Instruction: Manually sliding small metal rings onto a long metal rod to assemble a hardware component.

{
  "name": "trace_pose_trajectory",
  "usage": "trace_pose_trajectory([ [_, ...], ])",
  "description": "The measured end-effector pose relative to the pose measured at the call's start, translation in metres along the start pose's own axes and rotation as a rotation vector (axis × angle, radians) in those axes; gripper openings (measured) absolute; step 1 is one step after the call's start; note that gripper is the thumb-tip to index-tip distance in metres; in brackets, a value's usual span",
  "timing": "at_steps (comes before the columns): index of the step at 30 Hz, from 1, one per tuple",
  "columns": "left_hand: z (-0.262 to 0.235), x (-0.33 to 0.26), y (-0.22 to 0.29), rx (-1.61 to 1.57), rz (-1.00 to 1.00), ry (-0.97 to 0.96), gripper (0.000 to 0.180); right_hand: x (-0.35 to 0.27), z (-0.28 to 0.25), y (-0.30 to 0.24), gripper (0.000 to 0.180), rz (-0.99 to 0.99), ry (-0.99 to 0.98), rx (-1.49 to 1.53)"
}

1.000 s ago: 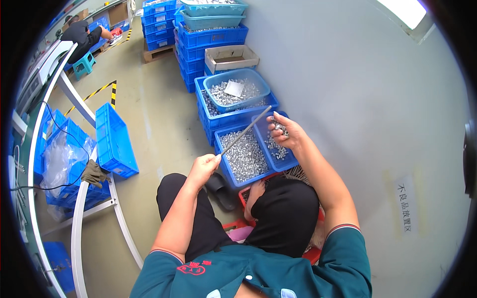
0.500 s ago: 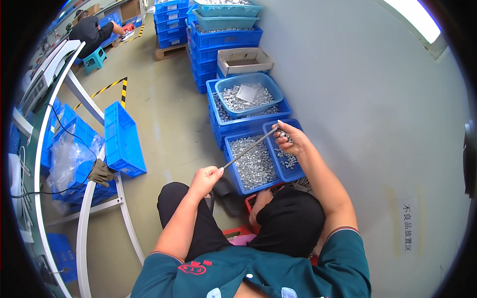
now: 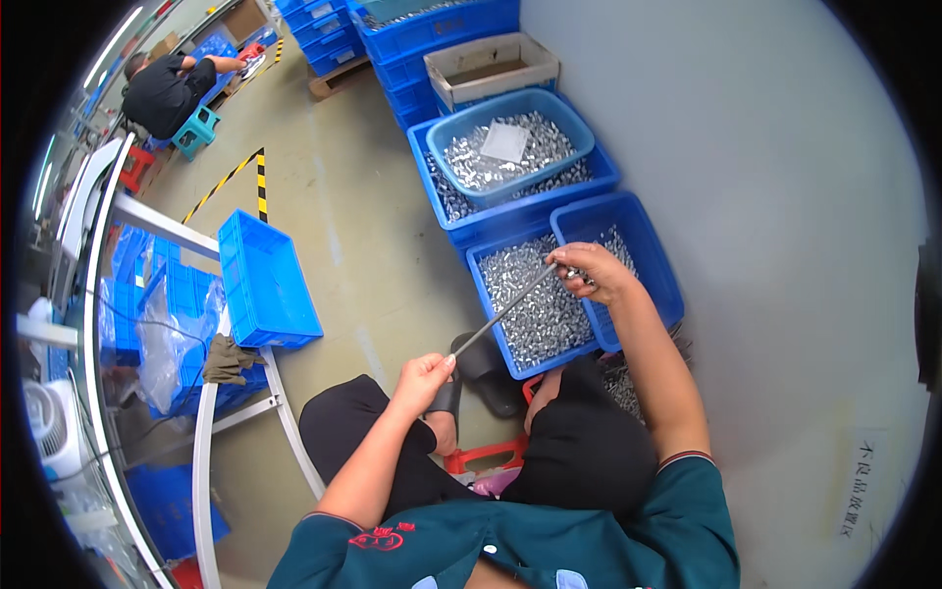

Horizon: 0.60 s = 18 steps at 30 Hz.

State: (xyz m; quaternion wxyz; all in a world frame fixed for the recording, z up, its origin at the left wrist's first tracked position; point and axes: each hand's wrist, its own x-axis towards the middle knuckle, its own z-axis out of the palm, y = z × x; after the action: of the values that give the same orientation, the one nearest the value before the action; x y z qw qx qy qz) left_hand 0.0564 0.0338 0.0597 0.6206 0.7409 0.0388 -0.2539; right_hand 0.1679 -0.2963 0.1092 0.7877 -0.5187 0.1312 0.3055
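A long thin grey metal rod (image 3: 503,312) slants between my two hands, above the blue bins. My left hand (image 3: 422,381) is closed round its lower end, over my knees. At the upper end, my right hand (image 3: 599,270) pinches the rod tip with thumb and forefinger. Several small shiny metal pieces, looking like nuts, sit in the curled fingers of that hand. Below the rod lies a blue bin (image 3: 502,344) full of small silvery metal parts (image 3: 535,319). A second blue bin (image 3: 659,265), tilted beside it, holds fewer parts and is partly hidden by my right hand.
Beyond stand a light blue tub (image 3: 579,118) of metal parts, a worn open box (image 3: 535,49) and stacked blue crates (image 3: 392,44). To my left are a white-framed table (image 3: 203,461), an upright blue crate (image 3: 270,285) and gloves (image 3: 228,361). A person (image 3: 167,93) sits far off.
The view has shifted, so the bins appear lower and farther right. Both hands keep their hold on the rod, and its slant is much the same.
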Motion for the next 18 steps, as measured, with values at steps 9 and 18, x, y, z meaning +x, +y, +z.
trace_pose_trajectory([
  [9, 0.040, 0.011, -0.066, -0.068, -0.045, 0.021, 0.026, 0.014, -0.038, 0.046, 0.021, -0.050, 0.010, -0.011],
  [18, 0.062, 0.029, -0.114, 0.149, -0.082, 0.195, 0.035, 0.053, -0.032, 0.103, 0.021, -0.011, 0.055, 0.191],
])
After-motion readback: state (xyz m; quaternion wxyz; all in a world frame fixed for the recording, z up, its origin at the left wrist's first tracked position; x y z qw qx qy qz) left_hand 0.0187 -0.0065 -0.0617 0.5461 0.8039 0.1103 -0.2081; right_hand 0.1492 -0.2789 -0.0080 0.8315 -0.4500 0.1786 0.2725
